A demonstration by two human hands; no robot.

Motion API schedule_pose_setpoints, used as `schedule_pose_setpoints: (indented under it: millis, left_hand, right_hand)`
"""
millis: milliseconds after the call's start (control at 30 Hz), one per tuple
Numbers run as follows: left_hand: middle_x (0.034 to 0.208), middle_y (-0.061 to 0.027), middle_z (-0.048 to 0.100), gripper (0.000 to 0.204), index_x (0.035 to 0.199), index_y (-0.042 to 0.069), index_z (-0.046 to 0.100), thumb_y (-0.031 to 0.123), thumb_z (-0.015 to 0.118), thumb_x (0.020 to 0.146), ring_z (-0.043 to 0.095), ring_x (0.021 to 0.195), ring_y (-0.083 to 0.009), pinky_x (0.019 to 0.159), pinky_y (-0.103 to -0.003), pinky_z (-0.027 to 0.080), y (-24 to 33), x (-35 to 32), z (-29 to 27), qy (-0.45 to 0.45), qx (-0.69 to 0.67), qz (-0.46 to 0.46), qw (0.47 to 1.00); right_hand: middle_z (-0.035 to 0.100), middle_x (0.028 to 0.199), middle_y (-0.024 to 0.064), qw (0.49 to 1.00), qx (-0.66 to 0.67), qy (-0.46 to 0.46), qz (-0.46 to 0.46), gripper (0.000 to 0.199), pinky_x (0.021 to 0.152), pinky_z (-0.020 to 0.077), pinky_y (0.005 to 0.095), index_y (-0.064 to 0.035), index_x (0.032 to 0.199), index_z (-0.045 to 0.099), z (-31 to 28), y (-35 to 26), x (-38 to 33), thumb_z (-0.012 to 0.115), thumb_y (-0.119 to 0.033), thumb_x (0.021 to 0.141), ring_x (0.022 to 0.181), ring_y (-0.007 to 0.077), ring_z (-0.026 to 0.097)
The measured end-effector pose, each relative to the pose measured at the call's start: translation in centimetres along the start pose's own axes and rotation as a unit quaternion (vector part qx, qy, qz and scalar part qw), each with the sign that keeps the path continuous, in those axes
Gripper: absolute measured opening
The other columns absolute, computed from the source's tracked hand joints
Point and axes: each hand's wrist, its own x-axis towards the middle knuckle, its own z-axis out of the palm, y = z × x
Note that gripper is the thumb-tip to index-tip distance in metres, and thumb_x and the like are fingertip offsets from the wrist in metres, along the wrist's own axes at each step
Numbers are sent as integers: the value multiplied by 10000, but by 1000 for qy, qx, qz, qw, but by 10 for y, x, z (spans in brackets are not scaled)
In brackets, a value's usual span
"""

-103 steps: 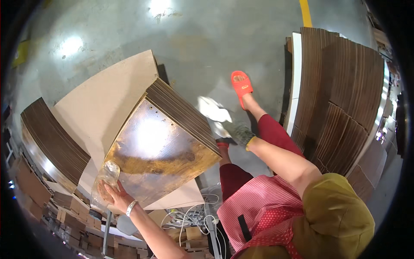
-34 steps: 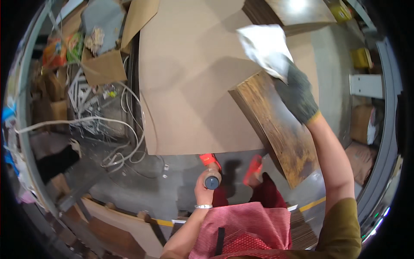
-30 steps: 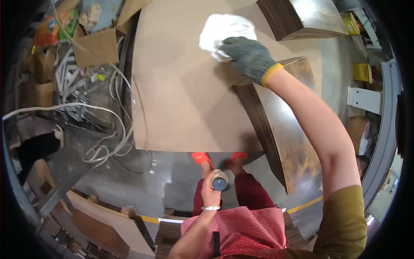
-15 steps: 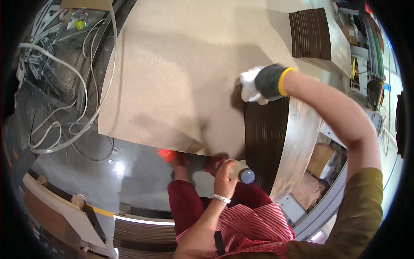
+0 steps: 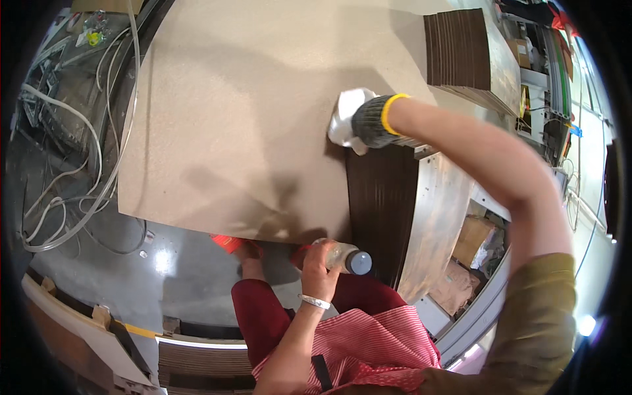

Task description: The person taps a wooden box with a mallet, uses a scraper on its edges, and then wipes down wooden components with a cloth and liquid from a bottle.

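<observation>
My left hand (image 5: 318, 276), bare with a white band on the wrist, is wrapped round a clear bottle (image 5: 340, 255) with a dark grey cap. The bottle lies tilted in front of my lap, cap toward the right. A dark knitted glove with a yellow cuff covers my right hand (image 5: 376, 122). It is closed on a white cloth (image 5: 346, 113), which rests on a large beige board (image 5: 217, 112) near its right side. Right beside the cloth, the dark grooved edges of stacked boards (image 5: 383, 210) show. The fingertips under the cloth are hidden.
Another stack of dark-edged boards (image 5: 457, 49) stands at the far right. Pale hoses (image 5: 89, 122) loop down at the left. Behind the right stack are a shelf with a cardboard box (image 5: 475, 238). More boards (image 5: 217, 362) lie at the lower left, near my legs.
The whole view has shifted, so most things sit farther left. The cloth and my right hand have slid a little left over the board. The bottle stays in my left hand.
</observation>
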Motion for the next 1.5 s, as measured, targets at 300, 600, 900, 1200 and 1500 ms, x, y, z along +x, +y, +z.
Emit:
schedule_pose_setpoints:
  millis: [300,600,900,1200,1500]
  left_hand:
    - [1118,-132,567,450,1087,43,530,-17,670,663,521,1074,-316,931,-396,414,13,25,16,115,-52,-32,991]
    - [1053,-165,589,447,1065,22,525,30,698,653,575,951,-348,835,-420,455,25,27,37,113,-10,80,990]
    - [1023,-100,627,435,1046,-3,576,63,778,666,613,906,-153,840,-287,483,129,49,19,-181,-268,-27,946]
    - [1222,-133,524,498,1191,-27,456,84,697,771,525,1088,-202,935,-326,421,174,122,108,-376,-315,-11,872]
    - [1236,-144,517,683,1233,42,393,220,773,694,462,1192,-290,1014,-401,346,142,138,114,-389,-130,217,886]
  right_hand:
    - [646,857,147,942,15,328,75,263,709,503,377,-73,1006,607,-11,42,-166,542,-95,751,795,277,632]
    - [644,1002,114,947,133,279,87,439,893,457,369,-82,1021,632,72,67,-211,496,51,625,971,280,596]
    - [636,854,207,629,503,429,409,336,748,470,380,-11,1008,595,294,181,-241,563,-245,769,791,331,607]
    - [620,846,128,634,661,260,305,343,686,463,316,-3,1004,613,318,191,-131,587,-252,770,740,157,543]
    - [585,1172,134,645,739,170,97,454,889,422,318,-51,1202,544,275,200,-74,507,-378,890,1008,208,559]
